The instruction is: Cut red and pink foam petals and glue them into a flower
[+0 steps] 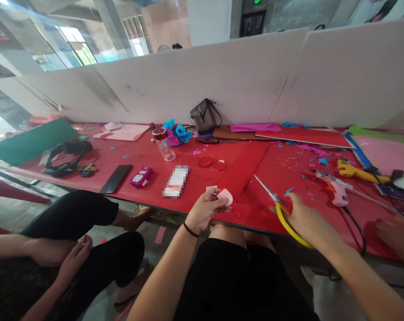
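Near the table's front edge my left hand (pixel 206 207) pinches a small pink piece of paper (pixel 225 197) with a rounded edge; some red shows behind it. To its right, my right hand (pixel 300 218) grips yellow-handled scissors (pixel 287 223), whose blades point up and left, apart from the paper. A long strip of red material (pixel 246 167) lies on the red table just beyond my left hand. Red round pieces (pixel 206 162) rest a little farther back.
A pink glue gun (pixel 333 187) and a yellow one (pixel 358 169) lie at right, with cords. Left are a jar (pixel 165 145), a purple case (pixel 141 177) and a black phone (pixel 116 178). A bag (pixel 205 117) leans on the partition. Another person's hands (pixel 71 254) are at lower left.
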Tool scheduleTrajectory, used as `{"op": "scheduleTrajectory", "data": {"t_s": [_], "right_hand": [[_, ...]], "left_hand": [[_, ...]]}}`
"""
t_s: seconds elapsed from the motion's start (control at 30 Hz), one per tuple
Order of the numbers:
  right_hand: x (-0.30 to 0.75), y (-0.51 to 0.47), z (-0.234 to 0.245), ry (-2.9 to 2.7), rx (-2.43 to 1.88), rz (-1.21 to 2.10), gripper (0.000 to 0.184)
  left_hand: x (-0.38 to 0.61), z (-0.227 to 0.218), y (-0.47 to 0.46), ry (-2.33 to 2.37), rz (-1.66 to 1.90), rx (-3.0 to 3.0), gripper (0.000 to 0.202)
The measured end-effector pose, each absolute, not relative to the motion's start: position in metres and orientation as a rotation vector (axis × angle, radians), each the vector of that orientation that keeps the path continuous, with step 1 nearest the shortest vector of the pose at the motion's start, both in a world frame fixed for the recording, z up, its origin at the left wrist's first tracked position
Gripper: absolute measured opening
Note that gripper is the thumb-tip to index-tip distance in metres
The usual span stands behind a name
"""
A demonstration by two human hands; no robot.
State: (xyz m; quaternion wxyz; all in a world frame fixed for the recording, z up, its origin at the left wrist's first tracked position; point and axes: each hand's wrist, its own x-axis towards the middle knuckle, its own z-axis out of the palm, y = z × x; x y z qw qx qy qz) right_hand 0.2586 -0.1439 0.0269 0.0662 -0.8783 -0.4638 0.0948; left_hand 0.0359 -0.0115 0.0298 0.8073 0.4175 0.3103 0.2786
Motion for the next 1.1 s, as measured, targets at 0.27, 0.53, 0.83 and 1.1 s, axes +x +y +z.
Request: {"op": "scheduleTrajectory", "data": {"t_s": [0.27, 0.53, 0.83, 1.1], "right_hand": [[0.280, -0.122, 0.027, -1.491, -2.746, -0.240, 0.032], [0.210, -0.080, 0.012, -1.304, -1.816, 0.535, 0.027], [0.203, -0.086, -0.015, -0.795, -1.630, 0.862, 0.019], [0.217, -0.098, -0.015, -0.780, -1.705, 0.250, 0.035]], "left_hand": [[0.053, 0.013, -0.002, 0.754, 0.665, 0.993, 0.025], [0.065, 0.012, -0.010, 0.695, 0.641, 1.146, 0.035], [0.015, -0.008, 0.037, 1.195, 0.832, 1.583, 0.045], [0.022, -0.018, 0.046, 1.246, 0.865, 1.850, 0.044]]}}
